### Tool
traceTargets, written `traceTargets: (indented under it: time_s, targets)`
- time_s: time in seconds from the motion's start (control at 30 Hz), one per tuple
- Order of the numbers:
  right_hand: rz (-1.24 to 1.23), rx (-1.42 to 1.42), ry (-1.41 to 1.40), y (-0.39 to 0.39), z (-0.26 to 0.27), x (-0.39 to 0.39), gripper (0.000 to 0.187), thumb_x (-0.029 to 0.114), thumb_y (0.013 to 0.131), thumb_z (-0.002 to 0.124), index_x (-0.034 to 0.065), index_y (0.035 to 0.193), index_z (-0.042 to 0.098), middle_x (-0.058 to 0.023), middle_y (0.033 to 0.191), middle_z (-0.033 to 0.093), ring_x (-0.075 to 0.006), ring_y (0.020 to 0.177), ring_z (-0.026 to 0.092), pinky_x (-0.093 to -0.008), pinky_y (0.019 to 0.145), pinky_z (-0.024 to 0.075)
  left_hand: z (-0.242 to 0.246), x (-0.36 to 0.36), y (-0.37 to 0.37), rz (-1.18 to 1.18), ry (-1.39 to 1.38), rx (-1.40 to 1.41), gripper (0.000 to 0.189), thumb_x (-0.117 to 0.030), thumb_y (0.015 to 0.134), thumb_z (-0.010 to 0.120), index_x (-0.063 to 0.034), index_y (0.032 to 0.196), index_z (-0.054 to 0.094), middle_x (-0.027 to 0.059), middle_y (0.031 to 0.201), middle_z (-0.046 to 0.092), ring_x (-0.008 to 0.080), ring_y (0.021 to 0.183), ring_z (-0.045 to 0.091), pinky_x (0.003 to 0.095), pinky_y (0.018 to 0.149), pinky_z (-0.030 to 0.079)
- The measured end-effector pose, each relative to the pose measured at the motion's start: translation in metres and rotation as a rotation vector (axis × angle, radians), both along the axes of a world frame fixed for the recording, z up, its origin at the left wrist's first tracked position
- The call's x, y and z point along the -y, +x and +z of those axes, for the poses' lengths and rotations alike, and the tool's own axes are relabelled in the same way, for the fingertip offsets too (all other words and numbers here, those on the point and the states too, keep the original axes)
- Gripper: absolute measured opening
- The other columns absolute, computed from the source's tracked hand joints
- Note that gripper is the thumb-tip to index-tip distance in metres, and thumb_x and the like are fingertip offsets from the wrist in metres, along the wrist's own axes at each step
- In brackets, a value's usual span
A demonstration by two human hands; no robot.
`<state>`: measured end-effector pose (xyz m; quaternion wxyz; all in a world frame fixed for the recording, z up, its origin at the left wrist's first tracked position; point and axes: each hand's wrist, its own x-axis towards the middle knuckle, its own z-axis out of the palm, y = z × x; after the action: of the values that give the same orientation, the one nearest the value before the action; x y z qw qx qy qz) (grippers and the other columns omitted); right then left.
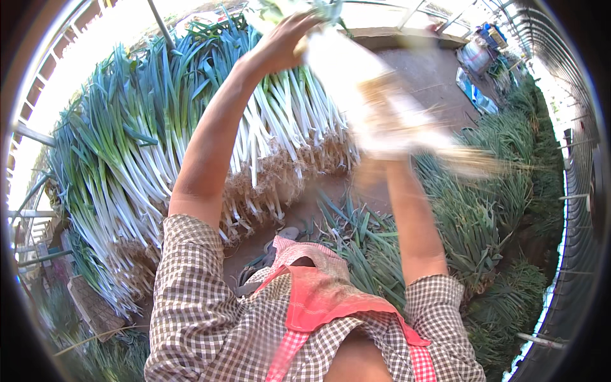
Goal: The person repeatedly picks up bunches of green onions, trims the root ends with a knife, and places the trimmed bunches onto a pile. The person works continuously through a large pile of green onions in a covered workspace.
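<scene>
A blurred bundle of leeks (pixel 336 59) is held up in front of me, its green tops at the upper middle and its roots streaking to the right. My left hand (pixel 286 38) grips it near the green end. Under the white stalks and roots is my right hand (pixel 382 155), mostly hidden by the bundle and motion blur; whether its fingers are closed is not visible. Behind and left of the bundle lies a long pile of leeks (pixel 157 138), green leaves pointing away and roots towards me.
Heaped green leaves (pixel 367 243) lie on the ground near my legs. More green plants (pixel 496 176) stand in a band at the right. Sacks (pixel 475 57) sit at the upper right. Metal posts (pixel 161 24) rise beside the pile, and a curved tunnel frame runs along the right.
</scene>
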<state>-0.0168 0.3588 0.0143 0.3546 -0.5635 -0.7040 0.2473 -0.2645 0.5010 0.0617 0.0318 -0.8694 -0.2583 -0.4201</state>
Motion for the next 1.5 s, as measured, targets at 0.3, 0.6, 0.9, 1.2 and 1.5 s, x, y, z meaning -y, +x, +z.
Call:
traceTargets:
  time_s: [0.3,0.6,0.9,1.2,1.5]
  targets:
    - [-0.679,-0.065,-1.156,0.109,-0.279,0.530,0.057,0.020,0.079,0.067,-0.0024,0.129,0.053,-0.0190,0.120,0.062,-0.0252,0.112,0.059,-0.0356,0.095,0.0456,-0.367,0.228,-0.149,0.099,-1.952,-1.180,0.074,-0.037,0.073,0.081,-0.0033,0.131,0.051,0.0160,0.119,0.062,0.0275,0.102,0.062,0.0398,0.083,0.055]
    - [-2.256,-1.147,-0.242,-0.061,-0.198,0.800,0.013,0.026,0.090,0.057,0.0154,0.082,0.057,0.0005,0.064,0.051,-0.0150,0.050,0.049,-0.0298,0.043,0.0390,-0.421,0.184,0.036,0.082,-1.326,-0.768,0.048,-0.027,0.067,0.075,0.0033,0.103,0.065,0.0229,0.105,0.066,0.0332,0.099,0.064,0.0411,0.088,0.050]
    - [-2.672,-1.050,-0.268,-0.319,-0.357,0.755,0.035,0.023,0.079,0.061,0.0050,0.110,0.061,-0.0126,0.081,0.063,-0.0271,0.062,0.058,-0.0426,0.057,0.0492,-0.379,0.294,0.350,-0.387,-1.486,-0.799,0.029,-0.016,0.083,0.069,0.0002,0.106,0.061,0.0042,0.078,0.063,0.0105,0.060,0.055,0.0239,0.047,0.040]
    - [-2.487,-1.777,-0.169,-0.231,-0.434,0.844,0.032,0.011,0.080,0.059,0.0028,0.111,0.059,-0.0039,0.072,0.056,-0.0128,0.054,0.052,-0.0268,0.044,0.0387,-0.400,0.574,0.374,-0.666,-1.326,-1.553,0.032,-0.018,0.079,0.069,0.0001,0.105,0.062,0.0071,0.077,0.063,0.0155,0.064,0.057,0.0296,0.056,0.047]
    - [-2.303,-1.161,-0.130,0.000,-0.429,0.884,0.038,0.020,0.087,0.059,-0.0014,0.118,0.057,-0.0142,0.092,0.065,-0.0243,0.078,0.062,-0.0350,0.068,0.0477,-0.517,0.835,0.533,-1.105,-0.512,-1.275,0.068,-0.038,0.077,0.074,0.0034,0.125,0.049,0.0238,0.118,0.058,0.0370,0.109,0.057,0.0442,0.091,0.046]
